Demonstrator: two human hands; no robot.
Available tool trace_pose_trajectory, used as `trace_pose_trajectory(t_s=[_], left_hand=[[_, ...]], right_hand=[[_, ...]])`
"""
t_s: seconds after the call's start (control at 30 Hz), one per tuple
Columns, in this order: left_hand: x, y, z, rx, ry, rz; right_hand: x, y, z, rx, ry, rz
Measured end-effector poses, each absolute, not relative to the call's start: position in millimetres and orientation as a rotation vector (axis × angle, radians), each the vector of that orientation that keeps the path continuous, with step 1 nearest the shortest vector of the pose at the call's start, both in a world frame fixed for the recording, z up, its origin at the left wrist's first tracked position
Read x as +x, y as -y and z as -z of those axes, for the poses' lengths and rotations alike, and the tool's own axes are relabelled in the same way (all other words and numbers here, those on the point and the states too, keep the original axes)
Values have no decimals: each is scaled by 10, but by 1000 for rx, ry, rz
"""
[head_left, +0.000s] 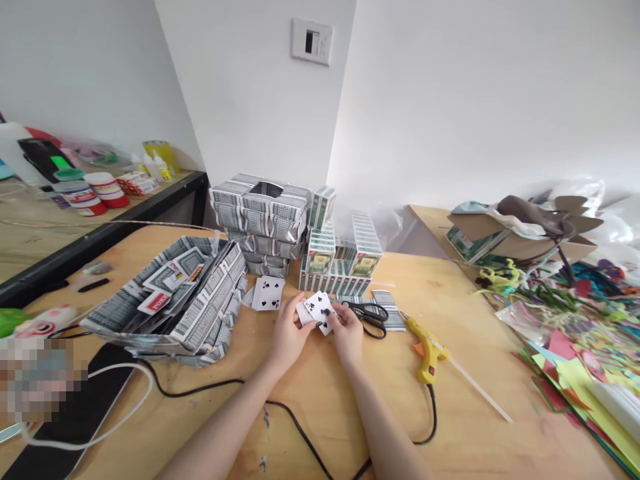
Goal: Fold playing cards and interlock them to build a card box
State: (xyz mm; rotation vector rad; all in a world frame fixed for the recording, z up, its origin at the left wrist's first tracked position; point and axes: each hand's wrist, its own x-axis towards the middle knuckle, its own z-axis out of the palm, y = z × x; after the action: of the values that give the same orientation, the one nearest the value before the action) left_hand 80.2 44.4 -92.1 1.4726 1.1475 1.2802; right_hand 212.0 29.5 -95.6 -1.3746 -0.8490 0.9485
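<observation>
Pale wood runs the length of the table (320,407), and near its middle both hands meet over one small spade card (319,308). The left hand (289,333) pinches its near edge with thumb on top, and the right hand (349,333) grips the other side, fingers closed on it. The card is held just above the tabletop, face up and tilted; there may be a second white card beneath it, though I cannot tell for sure. I would judge the card is being folded or creased between the fingers. Such a small piece calls for a steady two-handed pinch and square edges before anything is pressed flat. Another spade card (269,293) lies flat just to the left, near a shallow tray built of folded cards (170,307). Behind it stands a taller box of the same folded cards (260,213), with card packs (340,257) stacked beside it. Black scissors (371,313) lie just beyond the right hand, and a yellow glue gun (427,350) rests a little further right. Its black cable (200,387) loops across the table under both forearms, which looks like the one thing that could snag an elbow. Coloured paper (590,373) crowds the far right edge, well apart from the hands.
</observation>
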Motion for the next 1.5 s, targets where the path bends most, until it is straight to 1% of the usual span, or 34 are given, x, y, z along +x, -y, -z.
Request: trace_pose_trajectory(t_s=[0.1, 0.27, 0.47, 0.6, 0.7, 0.97, 1.13, 1.3, 1.4, 1.5], left_hand=[[778, -461, 913, 1445, -1125, -1267], [737, -485, 873, 1327, -1151, -1251], [739, -480, 808, 1149, -1055, -1272], [744, -464, 802, 1020, -1051, -1156], [729, -451, 811, 1027, -1067, -1072], [628, -496, 791, 1200, -1242, -1093], [579, -555, 763, 1188, -1143, -1088], [554, -575, 796, 1245, -1180, -1039], [551, -584, 809, 1301, -1202, -1007], [549, -600, 801, 1207, -1136, -986]], right_hand=[[2105, -300, 954, -1279, 827, -1018], [2082, -277, 880, -1167, 988, -1179], [2097, -268, 875, -1318, 1021, -1069], [2099, -265, 871, -1271, 928, -1087], [2093, -252, 864, -1242, 920, -1113], [2136, -276, 932, -1208, 1072, -1224], [2201, -294, 933, -1187, 1071, -1315], [2239, -292, 878, -1109, 1047, -1457], [2239, -292, 865, -1121, 1023, -1435], [2231, -294, 867, -1140, 995, -1391]])
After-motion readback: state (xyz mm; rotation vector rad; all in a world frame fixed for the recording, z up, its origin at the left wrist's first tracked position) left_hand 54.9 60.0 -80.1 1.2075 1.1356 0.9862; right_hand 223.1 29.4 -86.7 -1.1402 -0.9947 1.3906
